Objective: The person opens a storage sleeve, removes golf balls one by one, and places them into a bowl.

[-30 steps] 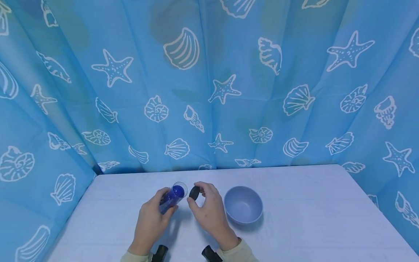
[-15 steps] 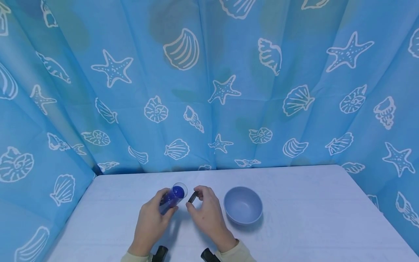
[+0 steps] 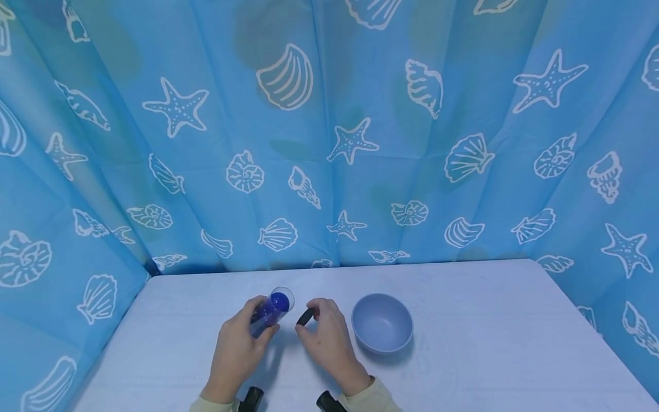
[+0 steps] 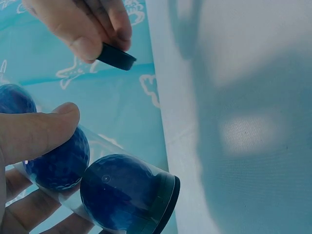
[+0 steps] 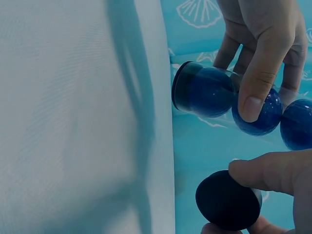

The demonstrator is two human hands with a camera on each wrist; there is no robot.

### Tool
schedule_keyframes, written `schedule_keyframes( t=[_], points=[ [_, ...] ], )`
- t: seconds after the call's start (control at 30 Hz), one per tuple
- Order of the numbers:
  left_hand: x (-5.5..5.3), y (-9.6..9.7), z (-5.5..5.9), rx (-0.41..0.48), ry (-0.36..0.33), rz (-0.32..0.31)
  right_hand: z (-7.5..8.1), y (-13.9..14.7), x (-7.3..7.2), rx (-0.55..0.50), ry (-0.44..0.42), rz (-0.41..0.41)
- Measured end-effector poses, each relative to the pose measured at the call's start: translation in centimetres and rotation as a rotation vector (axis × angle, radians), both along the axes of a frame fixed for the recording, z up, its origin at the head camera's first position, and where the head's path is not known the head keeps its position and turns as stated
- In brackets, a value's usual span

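Note:
My left hand [image 3: 238, 349] grips a clear tube [image 3: 264, 317] around its side, with the tube tilted and its open mouth up to the right. Inside lie several blue dimpled balls [image 4: 122, 190] in a row, like golf balls. A black cap [image 5: 183, 87] closes the tube's lower end. To the right of the mouth, my right hand [image 3: 332, 343] pinches a second round black cap [image 3: 306, 316] by its edge between thumb and fingers. This cap is apart from the tube. In the left wrist view the thumb [image 4: 39, 131] lies along the tube.
A round blue-violet bowl [image 3: 382, 323] stands on the table just right of my right hand. White cloth covers the tabletop [image 3: 489, 332]. Behind and at the sides hangs a blue curtain [image 3: 329, 189] with shells and starfish.
My right hand has drawn slightly back toward me with the cap, which has turned in the fingers, edge-on midway and tilted now. The left hand and tube have stayed almost still.

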State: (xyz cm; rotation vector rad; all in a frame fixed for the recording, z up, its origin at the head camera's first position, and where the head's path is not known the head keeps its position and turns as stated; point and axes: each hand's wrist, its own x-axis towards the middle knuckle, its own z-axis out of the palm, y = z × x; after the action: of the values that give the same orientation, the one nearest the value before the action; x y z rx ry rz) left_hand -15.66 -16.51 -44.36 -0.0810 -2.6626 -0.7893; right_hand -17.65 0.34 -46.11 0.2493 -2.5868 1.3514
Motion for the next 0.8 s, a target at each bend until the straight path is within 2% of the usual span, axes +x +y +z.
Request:
schedule_keyframes(
  t=[0.57, 0.8],
  points=[
    [0.0, 0.1, 0.1, 0.012, -0.015, 0.014, -1.0, 0.1, -0.5, 0.062, -0.151, 0.028],
    [0.0, 0.2, 0.2, 0.012, -0.023, 0.014, -1.2, 0.3, -0.8, 0.08, -0.188, 0.046]
  ],
)
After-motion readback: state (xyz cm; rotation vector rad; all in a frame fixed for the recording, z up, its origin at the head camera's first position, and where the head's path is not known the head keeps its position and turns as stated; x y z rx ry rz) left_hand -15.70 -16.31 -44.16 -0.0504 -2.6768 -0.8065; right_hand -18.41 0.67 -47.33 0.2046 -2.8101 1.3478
